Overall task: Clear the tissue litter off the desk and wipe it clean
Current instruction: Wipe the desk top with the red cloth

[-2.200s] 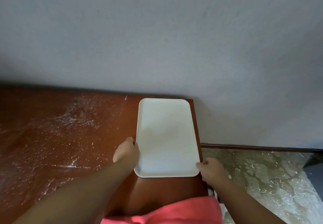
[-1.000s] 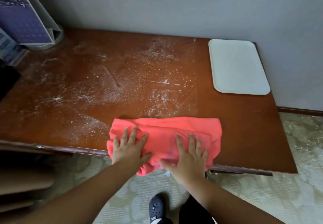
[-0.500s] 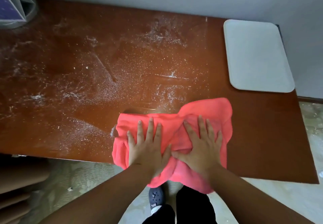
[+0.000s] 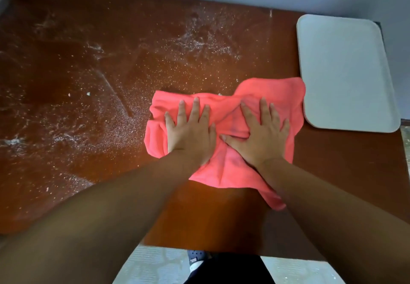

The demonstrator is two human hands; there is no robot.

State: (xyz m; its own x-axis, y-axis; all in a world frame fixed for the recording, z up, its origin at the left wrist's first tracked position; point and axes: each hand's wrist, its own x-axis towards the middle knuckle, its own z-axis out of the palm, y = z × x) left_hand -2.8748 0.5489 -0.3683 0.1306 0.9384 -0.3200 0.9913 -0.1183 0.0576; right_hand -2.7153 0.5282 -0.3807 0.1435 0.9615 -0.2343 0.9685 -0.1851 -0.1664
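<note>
A pink cloth (image 4: 228, 168) lies spread on the brown wooden desk (image 4: 332, 172), right of centre. My left hand (image 4: 190, 130) presses flat on the cloth's left half with straight, spread fingers. My right hand (image 4: 259, 132) presses flat on its right half the same way. White tissue crumbs and dust (image 4: 124, 117) speckle the desk to the left of the cloth and beyond it. The strip of desk nearer to me than the cloth looks free of crumbs.
A white rectangular tray (image 4: 346, 70) lies at the desk's back right corner, its near left corner touching the cloth's edge. A grey wall runs along the back. Pale patterned floor (image 4: 155, 266) and a dark shoe (image 4: 196, 259) show below the desk's near edge.
Both hands have slid the cloth away from the near edge, farther onto the desk and toward the tray. The camera has come closer and now looks more steeply down.
</note>
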